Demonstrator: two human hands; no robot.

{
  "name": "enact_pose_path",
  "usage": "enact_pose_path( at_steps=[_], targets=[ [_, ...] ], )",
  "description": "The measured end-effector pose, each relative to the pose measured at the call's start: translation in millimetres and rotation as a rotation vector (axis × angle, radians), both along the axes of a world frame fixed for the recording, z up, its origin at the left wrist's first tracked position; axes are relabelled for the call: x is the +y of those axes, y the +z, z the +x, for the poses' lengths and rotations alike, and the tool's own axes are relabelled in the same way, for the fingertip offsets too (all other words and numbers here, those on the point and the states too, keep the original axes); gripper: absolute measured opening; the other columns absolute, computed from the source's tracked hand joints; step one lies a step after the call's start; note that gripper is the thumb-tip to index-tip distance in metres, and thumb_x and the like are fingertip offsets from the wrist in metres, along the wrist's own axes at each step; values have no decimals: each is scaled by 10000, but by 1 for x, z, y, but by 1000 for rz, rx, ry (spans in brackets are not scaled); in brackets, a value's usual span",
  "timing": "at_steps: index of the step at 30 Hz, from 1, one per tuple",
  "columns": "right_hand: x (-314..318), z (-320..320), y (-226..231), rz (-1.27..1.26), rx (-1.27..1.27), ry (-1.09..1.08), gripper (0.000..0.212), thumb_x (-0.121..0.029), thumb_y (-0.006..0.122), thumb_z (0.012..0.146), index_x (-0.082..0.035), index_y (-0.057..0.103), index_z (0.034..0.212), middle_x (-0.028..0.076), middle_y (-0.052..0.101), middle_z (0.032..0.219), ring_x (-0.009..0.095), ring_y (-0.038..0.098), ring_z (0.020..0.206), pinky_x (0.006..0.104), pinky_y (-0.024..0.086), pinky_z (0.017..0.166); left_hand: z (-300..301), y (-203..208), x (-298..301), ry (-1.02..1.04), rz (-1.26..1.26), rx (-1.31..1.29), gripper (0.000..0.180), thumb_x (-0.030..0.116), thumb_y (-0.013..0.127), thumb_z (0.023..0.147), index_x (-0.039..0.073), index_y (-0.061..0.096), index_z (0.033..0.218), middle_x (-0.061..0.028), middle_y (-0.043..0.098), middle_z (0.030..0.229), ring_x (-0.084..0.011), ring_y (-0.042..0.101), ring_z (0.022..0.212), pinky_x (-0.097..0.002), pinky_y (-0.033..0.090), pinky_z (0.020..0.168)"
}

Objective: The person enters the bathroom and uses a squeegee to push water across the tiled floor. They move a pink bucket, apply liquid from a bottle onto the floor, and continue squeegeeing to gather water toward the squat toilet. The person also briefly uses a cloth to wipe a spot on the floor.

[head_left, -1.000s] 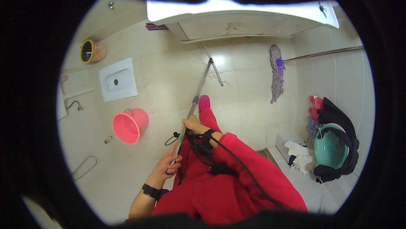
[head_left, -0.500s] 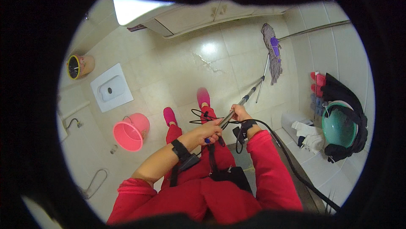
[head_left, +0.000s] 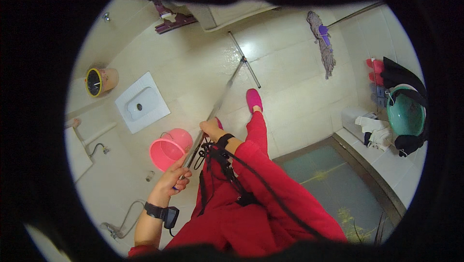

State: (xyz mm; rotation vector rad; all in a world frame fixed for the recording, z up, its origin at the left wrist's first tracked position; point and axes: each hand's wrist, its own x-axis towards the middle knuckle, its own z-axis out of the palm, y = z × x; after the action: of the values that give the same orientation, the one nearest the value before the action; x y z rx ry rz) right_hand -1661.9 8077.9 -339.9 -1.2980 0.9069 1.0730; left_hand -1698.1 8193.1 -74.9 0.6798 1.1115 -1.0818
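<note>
Head view: left hand [head_left: 174, 180] low, right hand [head_left: 211, 128] higher, both gripping long silver T-headed metal pole [head_left: 229, 84], slanting forward-right.

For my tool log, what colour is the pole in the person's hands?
The pole is silver-grey; the head view shows it best.

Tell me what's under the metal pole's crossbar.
Pale floor tiles show around the crossbar, with a bright, wet-looking patch beside it. The strip directly beneath is covered, so I can't see what lies there or whether the crossbar touches the tiles.
</note>
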Motion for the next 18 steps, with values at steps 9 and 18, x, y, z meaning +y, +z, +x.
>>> enact_pose_path(
  at_steps=[9, 18],
  targets=[
    [19, -81, 9, -115, -120, -169, 256, -146, 566, 654, 108, 560, 685, 177, 582, 606, 262, 625, 579, 385, 462, 504, -62, -6, 64, -165, -201, -108, 537, 56, 418, 860, 200, 261, 1353, -15, 435, 633, -69, 381, 410, -177, 315, 344],
    [-190, -133, 2, -374, 30, -588, 229, -230, 538, 785, -20, 557, 696, 98, 568, 621, 219, 517, 471, 353, 400, 414, -54, -116, -116, -75, -456, 213, 238, -45, 524, 776, 118, 382, 875, 33, 349, 546, -52, 342, 382, -198, 253, 317]
  ],
)
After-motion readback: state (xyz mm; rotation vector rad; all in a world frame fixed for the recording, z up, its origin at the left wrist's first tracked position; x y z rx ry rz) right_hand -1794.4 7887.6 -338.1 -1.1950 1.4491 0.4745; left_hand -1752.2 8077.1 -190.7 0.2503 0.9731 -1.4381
